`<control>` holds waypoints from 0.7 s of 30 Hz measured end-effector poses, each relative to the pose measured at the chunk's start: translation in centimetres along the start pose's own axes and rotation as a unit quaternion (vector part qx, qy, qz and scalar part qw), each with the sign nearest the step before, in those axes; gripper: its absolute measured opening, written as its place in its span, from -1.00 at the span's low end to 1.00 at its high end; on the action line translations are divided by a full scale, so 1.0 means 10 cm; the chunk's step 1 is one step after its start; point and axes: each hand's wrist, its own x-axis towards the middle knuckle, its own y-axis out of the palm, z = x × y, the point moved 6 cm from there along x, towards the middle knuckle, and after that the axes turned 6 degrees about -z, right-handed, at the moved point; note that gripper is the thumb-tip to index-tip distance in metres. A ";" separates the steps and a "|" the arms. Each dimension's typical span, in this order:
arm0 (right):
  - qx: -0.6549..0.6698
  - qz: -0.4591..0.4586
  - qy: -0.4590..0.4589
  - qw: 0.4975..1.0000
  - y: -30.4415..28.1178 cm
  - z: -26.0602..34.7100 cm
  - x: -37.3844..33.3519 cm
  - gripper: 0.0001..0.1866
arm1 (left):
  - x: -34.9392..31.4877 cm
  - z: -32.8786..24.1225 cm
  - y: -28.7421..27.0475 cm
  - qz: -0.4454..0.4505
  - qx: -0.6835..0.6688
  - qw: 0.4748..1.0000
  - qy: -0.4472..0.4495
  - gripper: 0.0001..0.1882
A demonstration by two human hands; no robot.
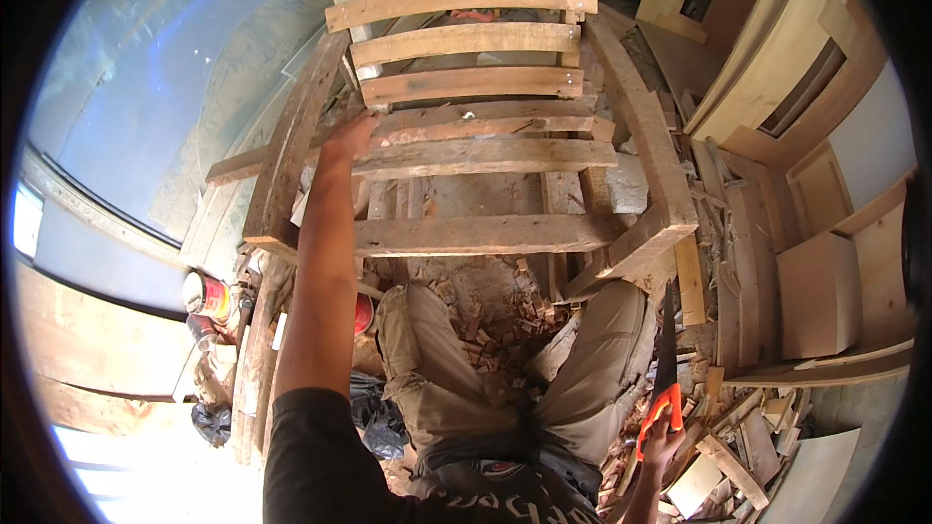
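Note:
In front of me stands a rough wooden chair frame with a slatted back and two sloping armrests. My left arm reaches forward over it, and my left hand is closed around the left end of a seat slat, just below the backrest; its fingers are only partly seen. Low on my right, beside my thigh, my right hand grips the orange handle of a handsaw. The saw's dark blade points up and forward, its tip near the front right corner of the frame.
Wood offcuts lie heaped at my right, with chips on the floor between my legs. Wooden panels lean along the right side. A large glass sheet stands at the left, near a paint can and black plastic bags.

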 end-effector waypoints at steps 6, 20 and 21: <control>0.037 -0.017 0.005 0.999 -0.05 0.00 -0.05 -0.57 | 0.00 -0.15 -0.17 -0.002 -0.043 0.999 0.024 -0.28; 0.063 -0.034 0.062 0.995 -0.08 -0.41 0.01 -0.66 | -0.32 -0.48 -0.32 -0.061 -0.129 0.990 0.023 -0.09; 0.099 -0.025 0.003 0.995 -0.07 -0.41 0.02 -0.63 | -0.30 -0.51 -0.30 -0.061 -0.117 0.991 0.023 -0.09</control>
